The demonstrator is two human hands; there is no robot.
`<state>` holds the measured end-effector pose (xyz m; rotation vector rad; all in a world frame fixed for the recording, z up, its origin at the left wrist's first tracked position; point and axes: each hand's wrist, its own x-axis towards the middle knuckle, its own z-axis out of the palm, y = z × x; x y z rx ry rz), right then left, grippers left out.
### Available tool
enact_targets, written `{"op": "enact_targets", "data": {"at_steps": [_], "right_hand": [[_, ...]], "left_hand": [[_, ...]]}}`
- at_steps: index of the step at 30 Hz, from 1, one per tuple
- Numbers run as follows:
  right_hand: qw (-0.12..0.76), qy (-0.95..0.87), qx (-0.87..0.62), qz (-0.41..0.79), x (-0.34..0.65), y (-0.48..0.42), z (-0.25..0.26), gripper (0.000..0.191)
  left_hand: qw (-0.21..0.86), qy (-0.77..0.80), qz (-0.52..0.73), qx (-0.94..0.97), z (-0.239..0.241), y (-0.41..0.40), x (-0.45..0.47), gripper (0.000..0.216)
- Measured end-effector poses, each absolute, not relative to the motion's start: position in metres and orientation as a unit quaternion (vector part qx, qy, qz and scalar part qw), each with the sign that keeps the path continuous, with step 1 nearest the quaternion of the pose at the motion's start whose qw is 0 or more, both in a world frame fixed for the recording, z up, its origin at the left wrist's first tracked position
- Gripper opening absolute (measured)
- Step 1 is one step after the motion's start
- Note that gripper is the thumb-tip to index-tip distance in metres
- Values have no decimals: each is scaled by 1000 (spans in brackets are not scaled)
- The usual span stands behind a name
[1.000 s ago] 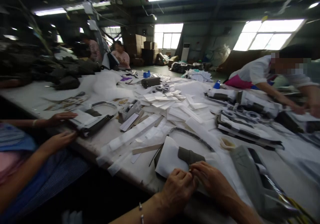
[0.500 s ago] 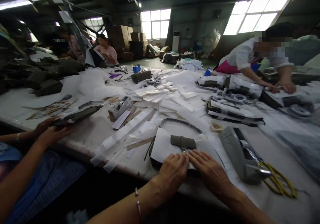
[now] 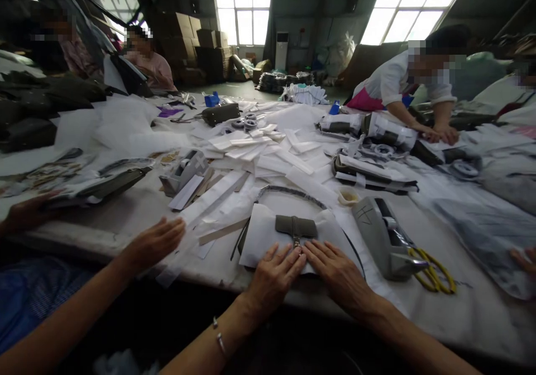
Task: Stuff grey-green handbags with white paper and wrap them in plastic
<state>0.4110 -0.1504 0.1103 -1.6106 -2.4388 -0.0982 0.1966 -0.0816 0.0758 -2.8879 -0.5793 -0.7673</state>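
Note:
A dark olive handbag [image 3: 307,227] lies at the table's front edge, its body covered by white paper [image 3: 260,232]. Its flap and metal clasp [image 3: 296,243] show through the middle, and a wrapped handle [image 3: 288,188] arches behind. My left hand [image 3: 274,272] rests on the paper with fingers stretched out beside the clasp. From the other side, my right hand [image 3: 337,269] lies flat, its fingertips close to the left ones. Neither hand grips anything that I can see. The bag's lower edge is hidden under both hands.
To the right stand a grey tape dispenser [image 3: 387,241] and yellow-handled scissors [image 3: 438,274]. White paper strips [image 3: 247,140] pile up behind the bag. On the left, a co-worker's hand [image 3: 157,244] reaches over the table near another bag [image 3: 104,188]. Another person [image 3: 414,85] leans over wrapped bags opposite.
My left hand's fingers have gone from bunched at the clasp to stretched flat. A left neighbour's hand has left their bag and moved right. The camera view has shifted a little.

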Motion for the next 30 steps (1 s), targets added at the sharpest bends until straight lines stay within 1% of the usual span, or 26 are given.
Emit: {"op": "enact_targets", "data": {"at_steps": [2, 4, 5, 6, 8, 11, 16, 20, 22, 25, 28, 30], "right_hand": [[96, -826, -551, 74, 417, -142, 131, 47], [106, -792, -570, 190, 429, -123, 155, 41], [126, -764, -591, 226, 436, -110, 166, 38], [153, -737, -615, 235, 444, -96, 175, 36], [187, -697, -666, 189, 461, -64, 184, 34], [181, -647, -732, 115, 481, -20, 180, 35], [180, -629, -754, 59, 491, 14, 161, 44], [189, -626, -756, 35, 498, 14, 162, 46], [186, -626, -756, 34, 510, 8, 170, 41], [181, -608, -773, 34, 545, -5, 187, 32], [182, -556, -810, 42, 599, -18, 200, 31], [185, -522, -831, 60, 637, -23, 200, 29]], "left_hand": [[26, -188, -251, -949, 77, -79, 195, 41], [3, -189, -263, -946, 75, -78, 193, 40], [-7, -192, -272, -943, 74, -78, 192, 40], [-15, -194, -281, -940, 73, -79, 192, 41], [-27, -191, -294, -936, 71, -79, 191, 43], [-26, -184, -317, -930, 71, -78, 191, 43], [-10, -169, -337, -926, 68, -72, 192, 45], [15, -184, -335, -924, 59, -75, 195, 46], [30, -198, -350, -915, 56, -76, 198, 46], [62, -188, -375, -906, 56, -72, 202, 39], [105, -143, -365, -914, 75, -59, 198, 36], [135, -106, -313, -934, 100, -47, 194, 37]]}}
